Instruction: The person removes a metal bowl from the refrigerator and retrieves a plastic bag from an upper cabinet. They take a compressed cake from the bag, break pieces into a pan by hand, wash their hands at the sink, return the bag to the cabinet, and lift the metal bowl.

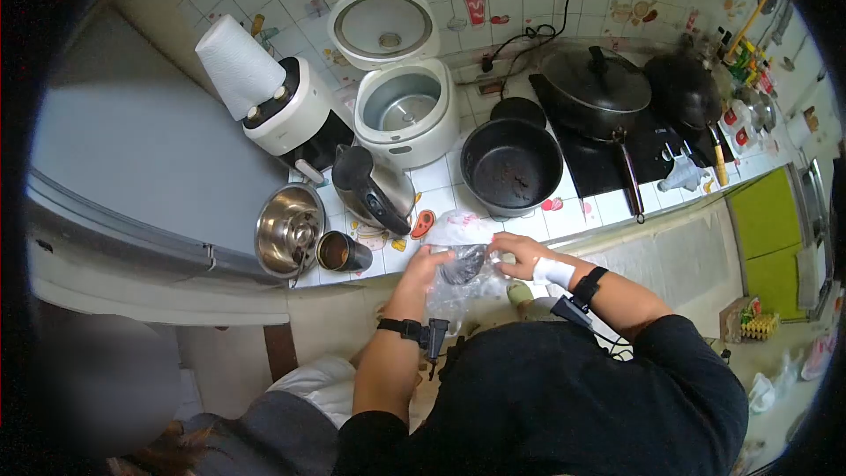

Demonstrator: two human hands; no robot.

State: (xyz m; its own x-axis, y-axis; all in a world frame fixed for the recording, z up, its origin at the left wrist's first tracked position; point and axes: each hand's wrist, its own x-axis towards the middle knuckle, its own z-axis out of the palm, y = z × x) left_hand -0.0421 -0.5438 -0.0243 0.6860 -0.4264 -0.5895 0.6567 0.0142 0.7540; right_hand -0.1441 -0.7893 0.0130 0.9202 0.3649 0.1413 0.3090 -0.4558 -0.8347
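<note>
A clear plastic bag (445,304) with something dark (465,266) inside hangs at the counter's front edge, between my two hands. My left hand (423,270) grips the bag's left side, thumb over the plastic. On the right side, the curled fingers of my right hand (520,256) pinch the bag. What the dark content is, I cannot make out. Just behind the bag, a crumpled white plastic bag (463,226) with pinkish print lies on the counter. A black pot (511,167) stands close beyond my right hand.
An electric kettle (372,187), steel bowl (289,231) and dark cup (344,252) stand left. Behind are an open rice cooker (405,137) and an air-fryer-like appliance (304,115) with a paper roll (238,66). A lidded wok (595,92) sits right. Another person (256,432) is at lower left.
</note>
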